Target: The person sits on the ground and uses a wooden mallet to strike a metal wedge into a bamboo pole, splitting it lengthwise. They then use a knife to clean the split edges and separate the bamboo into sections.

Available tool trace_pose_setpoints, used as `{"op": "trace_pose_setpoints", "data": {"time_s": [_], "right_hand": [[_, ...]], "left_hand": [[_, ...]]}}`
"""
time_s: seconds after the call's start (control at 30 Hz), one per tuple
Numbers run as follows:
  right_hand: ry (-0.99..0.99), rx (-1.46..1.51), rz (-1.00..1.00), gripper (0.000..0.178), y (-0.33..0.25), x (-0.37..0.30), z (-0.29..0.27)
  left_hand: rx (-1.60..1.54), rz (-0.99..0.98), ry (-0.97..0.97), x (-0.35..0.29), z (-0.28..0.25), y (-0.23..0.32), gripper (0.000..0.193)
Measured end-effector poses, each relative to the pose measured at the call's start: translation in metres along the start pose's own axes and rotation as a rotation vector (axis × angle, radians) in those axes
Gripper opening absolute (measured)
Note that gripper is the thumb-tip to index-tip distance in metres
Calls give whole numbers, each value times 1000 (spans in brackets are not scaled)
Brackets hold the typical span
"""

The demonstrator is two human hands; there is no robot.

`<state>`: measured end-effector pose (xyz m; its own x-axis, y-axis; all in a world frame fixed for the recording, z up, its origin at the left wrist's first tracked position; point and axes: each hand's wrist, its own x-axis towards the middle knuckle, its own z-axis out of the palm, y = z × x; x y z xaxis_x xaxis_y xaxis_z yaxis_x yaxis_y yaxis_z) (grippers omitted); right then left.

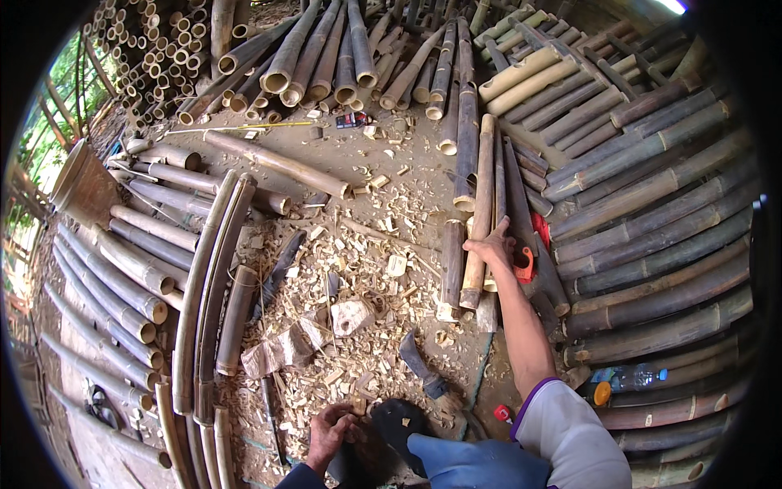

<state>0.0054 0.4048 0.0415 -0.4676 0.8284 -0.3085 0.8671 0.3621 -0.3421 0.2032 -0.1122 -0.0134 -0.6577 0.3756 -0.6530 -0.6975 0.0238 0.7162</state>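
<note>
My right hand reaches forward and is closed around a light brown bamboo pole, which lies lengthwise among darker ones. Just right of that hand is an orange tool handle. Near the lower edge my left hand hovers low over the wood chips; its fingers are half curled and apart, with nothing visible in them. A short dark tool with a frayed end lies between my hands. Beside the pole stands a shorter, dark bamboo piece.
Stacked bamboo poles fill the right side; more poles lie at the left. A bamboo pile is at the back. A pale block sits amid the chips. A plastic bottle and a red tape measure lie at lower right.
</note>
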Motion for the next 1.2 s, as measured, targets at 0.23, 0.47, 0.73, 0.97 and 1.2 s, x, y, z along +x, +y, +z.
{"op": "trace_pose_setpoints", "data": {"time_s": [0.23, 0.47, 0.73, 0.97, 1.2], "right_hand": [[-43, 803, -217, 115, 18, 2, -16], [-87, 1073, -441, 106, -16, -46, -8], [-93, 927, -405, 109, -115, 9, 34], [133, 185, -128, 110, -196, 85, 57], [240, 69, -591, 79, -165, 59, 62]], "left_hand": [[4, -18, 10, 5, -4, -8, 37], [61, -36, 24, 16, -15, -20, 43], [50, -124, 30, 16, -7, 6, 41], [54, -105, 56, 18, -6, 10, 36], [19, -152, 42, 18, -8, 17, 35]]}}
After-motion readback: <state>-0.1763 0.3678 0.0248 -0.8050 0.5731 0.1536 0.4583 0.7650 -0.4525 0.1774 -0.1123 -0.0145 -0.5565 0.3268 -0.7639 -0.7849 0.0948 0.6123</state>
